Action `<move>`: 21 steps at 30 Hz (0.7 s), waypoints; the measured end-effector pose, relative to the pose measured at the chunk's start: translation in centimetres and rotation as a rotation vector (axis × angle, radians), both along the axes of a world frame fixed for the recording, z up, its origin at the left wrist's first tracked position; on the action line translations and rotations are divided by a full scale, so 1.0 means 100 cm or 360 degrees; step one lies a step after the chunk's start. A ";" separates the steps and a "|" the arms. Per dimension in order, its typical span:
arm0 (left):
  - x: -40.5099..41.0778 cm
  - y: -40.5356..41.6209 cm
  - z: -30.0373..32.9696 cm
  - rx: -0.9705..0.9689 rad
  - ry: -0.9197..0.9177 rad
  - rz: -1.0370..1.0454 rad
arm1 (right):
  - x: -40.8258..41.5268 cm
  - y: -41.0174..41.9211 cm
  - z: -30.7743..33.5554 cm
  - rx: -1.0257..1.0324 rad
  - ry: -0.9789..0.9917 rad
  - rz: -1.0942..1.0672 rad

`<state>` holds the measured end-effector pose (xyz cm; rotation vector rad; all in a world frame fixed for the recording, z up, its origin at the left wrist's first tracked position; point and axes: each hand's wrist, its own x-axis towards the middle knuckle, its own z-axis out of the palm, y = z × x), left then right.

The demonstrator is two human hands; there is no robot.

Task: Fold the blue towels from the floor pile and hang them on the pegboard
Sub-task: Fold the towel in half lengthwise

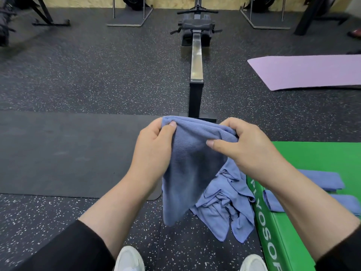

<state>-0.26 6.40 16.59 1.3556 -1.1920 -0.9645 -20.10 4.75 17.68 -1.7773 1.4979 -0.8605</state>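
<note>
A blue towel [191,165] hangs in the air in front of me, doubled over along its top edge. My left hand [154,145] pinches its top left corner with thumb and fingers. My right hand [240,145] grips the top right end, fingers curled over the fold. Below them a crumpled pile of blue towels [224,208] lies on the floor against a green box. Two folded blue towels [322,179] [343,204] lie flat on the green box top, partly hidden by my right forearm. No pegboard shows in this view.
The green plyo box [304,227] stands at the lower right. A rowing machine rail [196,61] runs away from me at centre. A purple mat [304,71] lies at right, a black mat [68,153] at left. My white shoes [129,259] are at the bottom edge.
</note>
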 end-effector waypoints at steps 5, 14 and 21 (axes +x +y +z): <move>0.012 -0.005 0.004 -0.0090 -0.0202 0.0020 | 0.003 0.003 0.004 -0.0059 -0.0081 0.0119; 0.013 -0.008 -0.004 -0.0425 -0.1037 -0.0309 | -0.001 0.002 -0.002 0.0037 -0.0124 0.0240; 0.005 -0.003 -0.008 -0.0597 -0.1136 -0.0592 | 0.006 0.010 -0.001 0.0427 -0.0558 0.0250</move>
